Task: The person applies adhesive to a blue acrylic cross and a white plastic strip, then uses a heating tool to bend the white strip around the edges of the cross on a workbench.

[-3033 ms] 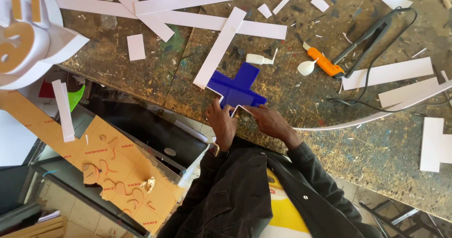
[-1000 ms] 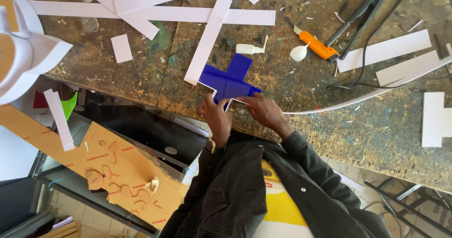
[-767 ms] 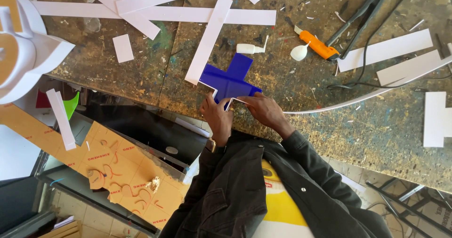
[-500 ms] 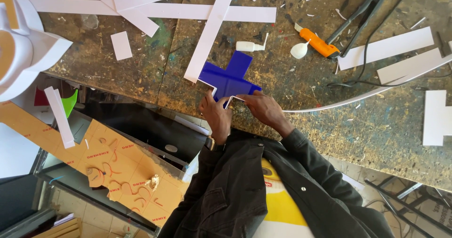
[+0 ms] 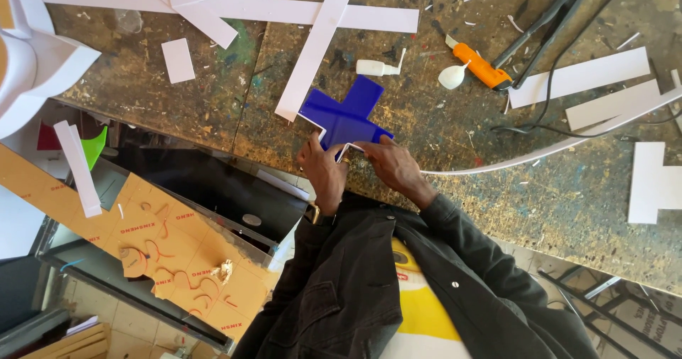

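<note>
A blue cross-shaped plastic piece (image 5: 346, 114) lies flat on the stained workbench (image 5: 497, 188), close to its near edge. A thin white strip (image 5: 554, 146) curves away from the cross towards the right. My left hand (image 5: 323, 170) grips the lower left corner of the cross, fingers curled on its edge. My right hand (image 5: 387, 163) pinches the white strip against the lower right edge of the cross. Both hands rest side by side, almost touching.
Long white strips (image 5: 312, 50) cross the bench behind the cross. A small white glue bottle (image 5: 376, 66), an orange-handled knife (image 5: 477, 64) and a black corded tool (image 5: 547, 18) lie behind. A white cut shape (image 5: 653, 185) sits at right. Brown-papered sheet (image 5: 128, 224) leans below left.
The blue cross has turned and shifted slightly under my hands, and my right hand has moved a little along its lower edge with the white strip. The camera view drifted slightly.
</note>
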